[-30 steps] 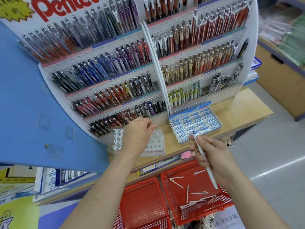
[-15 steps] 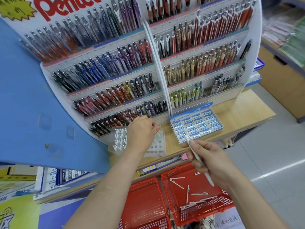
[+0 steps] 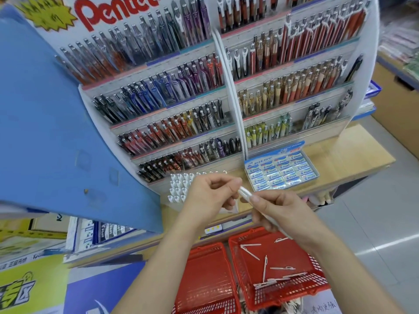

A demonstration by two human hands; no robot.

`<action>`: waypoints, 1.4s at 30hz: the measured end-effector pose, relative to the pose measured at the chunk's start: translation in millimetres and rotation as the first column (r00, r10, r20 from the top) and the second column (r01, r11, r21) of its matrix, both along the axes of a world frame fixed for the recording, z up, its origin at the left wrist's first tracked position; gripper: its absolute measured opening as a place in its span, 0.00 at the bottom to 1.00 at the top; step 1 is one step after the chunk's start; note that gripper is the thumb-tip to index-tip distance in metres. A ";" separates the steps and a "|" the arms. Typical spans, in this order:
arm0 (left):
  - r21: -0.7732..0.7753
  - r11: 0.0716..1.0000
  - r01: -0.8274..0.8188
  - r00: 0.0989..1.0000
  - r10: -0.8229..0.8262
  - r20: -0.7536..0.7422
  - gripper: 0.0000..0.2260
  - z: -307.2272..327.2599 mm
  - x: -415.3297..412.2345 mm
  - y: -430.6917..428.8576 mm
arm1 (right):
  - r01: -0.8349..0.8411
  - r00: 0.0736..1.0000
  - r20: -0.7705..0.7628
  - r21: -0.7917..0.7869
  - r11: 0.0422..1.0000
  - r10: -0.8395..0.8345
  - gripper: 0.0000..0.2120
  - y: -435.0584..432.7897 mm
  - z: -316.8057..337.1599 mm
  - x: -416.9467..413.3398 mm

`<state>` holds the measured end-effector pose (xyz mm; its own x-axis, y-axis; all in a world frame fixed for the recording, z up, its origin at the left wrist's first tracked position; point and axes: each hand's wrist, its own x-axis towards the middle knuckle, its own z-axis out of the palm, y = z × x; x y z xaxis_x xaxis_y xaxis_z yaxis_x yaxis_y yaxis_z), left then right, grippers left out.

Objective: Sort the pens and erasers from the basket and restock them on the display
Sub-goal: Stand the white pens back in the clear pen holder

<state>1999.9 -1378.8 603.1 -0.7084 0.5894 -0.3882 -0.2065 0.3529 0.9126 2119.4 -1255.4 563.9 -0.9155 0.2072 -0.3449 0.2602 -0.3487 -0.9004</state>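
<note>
my left hand (image 3: pixel 210 196) and my right hand (image 3: pixel 281 211) are both bare. my left forearm (image 3: pixel 163 268) is bare too, from the wrist all the way down to where the view cuts it off, and my right forearm (image 3: pixel 353 275) is the same. the nail (image 3: pixel 255 198) on my right thumb is short, rounded and plain. whatever i wear higher up is out of sight, so i cannot tell.

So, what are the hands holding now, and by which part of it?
The right hand holds a white pen around its middle. The left hand is at the pen's upper end; whether it pinches there cannot be told.
</note>
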 end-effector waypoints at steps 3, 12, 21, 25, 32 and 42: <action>0.062 0.994 -0.085 0.996 0.086 -0.015 0.04 8.4 -8.5 -14.0 | 0.017 0.999 0.029 0.024 1.000 -0.018 0.14 0.8 -2.3 -1.9; 0.018 0.989 -0.148 0.982 0.149 -0.116 0.04 22.1 -15.7 -42.2 | 0.089 0.996 -0.021 0.099 0.991 -0.087 0.06 -16.0 -11.2 -18.3; -0.193 0.926 -0.325 0.777 0.145 -0.613 0.10 23.1 -41.4 -79.0 | 0.269 0.940 0.116 0.325 0.907 -0.320 0.04 -15.5 -60.1 -40.0; -0.272 0.914 -0.302 0.727 0.036 -0.685 0.12 10.9 -39.1 -79.8 | 0.156 0.939 0.192 0.501 0.851 -0.284 0.09 -23.0 -82.3 -51.8; -0.376 0.899 -0.222 0.676 -0.136 -0.724 0.03 -21.9 -43.3 -71.8 | 0.051 0.939 0.248 0.588 0.807 -0.240 0.16 -34.6 -94.7 -67.0; -0.527 0.832 -0.173 0.632 -0.317 -0.708 0.05 -41.3 -43.8 -59.3 | 0.125 0.939 0.217 0.505 0.854 -0.266 0.17 -37.8 -107.2 -63.2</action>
